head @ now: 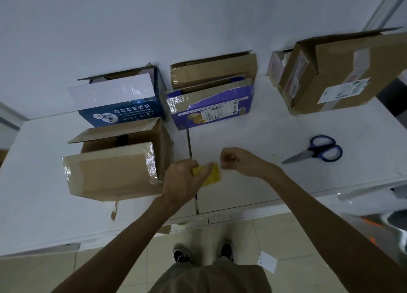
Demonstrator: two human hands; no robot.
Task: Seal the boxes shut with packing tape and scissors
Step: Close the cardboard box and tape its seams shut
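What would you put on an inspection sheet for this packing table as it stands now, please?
Surface: white table, seam down its middle.
Job's things: four boxes with flaps open: brown box, blue box, purple box, large brown box; scissors lie at the right, untouched.
Clutter: tape scrap in front of the brown box.
Hands: left hand grips the tape roll; right hand seems to pinch the tape end.
Cables: nothing seen.
Surroundings: white wall, tiled floor, paper tag on the floor.
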